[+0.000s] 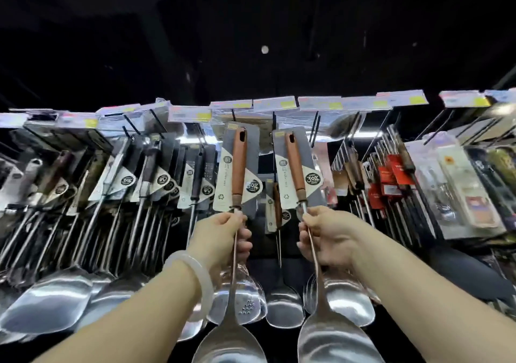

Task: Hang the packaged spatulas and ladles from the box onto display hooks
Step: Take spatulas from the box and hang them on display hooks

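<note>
Head camera looks up at a dark shop display wall [349, 128] crowded with hanging steel utensils. Two wooden-handled spatulas, left spatula [238, 164] and right spatula [294, 167], are raised to the hooks, left hand [223, 237] and right hand [325, 237] each gripping a shaft. Cards read "304".

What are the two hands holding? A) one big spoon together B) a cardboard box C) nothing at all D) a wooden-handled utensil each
D: the left hand grips one utensil's metal shaft and the right hand grips another's, each with a wooden handle.
</note>
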